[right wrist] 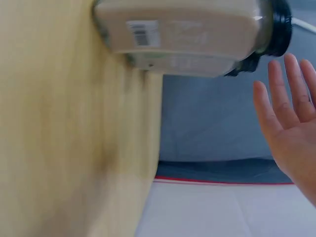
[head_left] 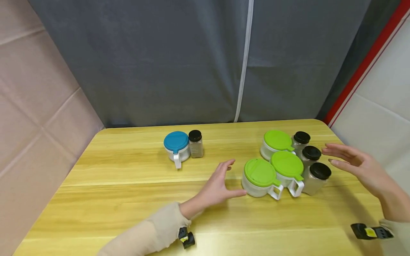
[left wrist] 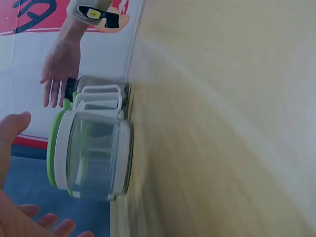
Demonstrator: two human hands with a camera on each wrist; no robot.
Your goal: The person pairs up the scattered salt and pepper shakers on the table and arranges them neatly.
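Observation:
Three glass jars with green lids and white handles stand together at the right of the table: a front one (head_left: 260,173), a middle one (head_left: 287,164) and a back one (head_left: 278,140). Along their right side is a row of three black-capped bottles, the nearest being a spice bottle (head_left: 315,177). My left hand (head_left: 219,190) is spread just left of the front jar, its thumb close to the glass (left wrist: 96,153). On the other side my right hand (head_left: 360,167) hovers beside the bottles with fingers extended, apart from the spice bottle (right wrist: 187,29). Neither hand holds anything.
Farther left on the wooden table (head_left: 128,192) stand a blue-lidded jar (head_left: 177,145) with a white handle and another black-capped bottle (head_left: 196,144), side by side. A grey curtain (head_left: 160,64) hangs behind the table's back edge. Pale panels flank both sides.

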